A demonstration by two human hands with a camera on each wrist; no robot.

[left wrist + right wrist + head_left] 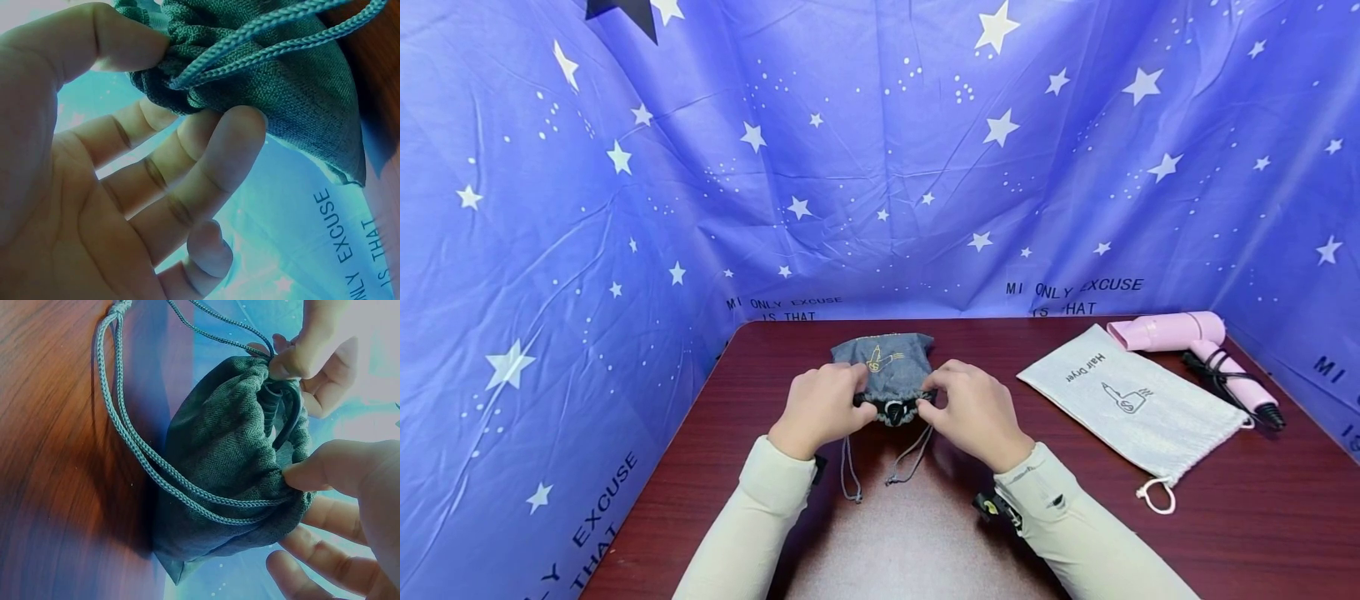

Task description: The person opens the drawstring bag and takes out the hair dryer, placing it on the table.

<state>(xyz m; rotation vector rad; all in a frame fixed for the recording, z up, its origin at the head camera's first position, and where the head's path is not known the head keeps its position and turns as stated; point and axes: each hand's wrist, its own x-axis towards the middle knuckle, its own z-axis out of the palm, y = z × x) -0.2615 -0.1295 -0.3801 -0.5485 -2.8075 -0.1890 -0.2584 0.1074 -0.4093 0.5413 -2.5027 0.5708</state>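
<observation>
Near the middle of the table (887,542), two hands pinch the mouth of a grey bag (898,379)

The grey bag is just over the table, between the two hands, with its mouth turned toward the person. Whether its bottom touches the table, I cannot tell. The left hand (823,408) pinches one side of the gathered rim, with the thumb on the cloth and the fingers on the other side of it. The right hand (977,410) pinches the opposite side in a similar manner. In both hands, the space between thumb and fingers is narrow and only the cloth fills it. The mouth is parted, and inside it the right wrist view shows a bent black cable (292,415). Two grey cords (850,475) hang from the rim, one at each side. On the bag's upper face is a small yellow drawing.

At the right side of the table lies a white pouch (1067,400), flat, printed with "Hair Dryer" and a drawing. Along its far right edge lies a pink hair dryer (1172,332), with a black cord (1219,373) around its handle. Behind the table hangs a blue cloth (887,167) with white stars.
</observation>
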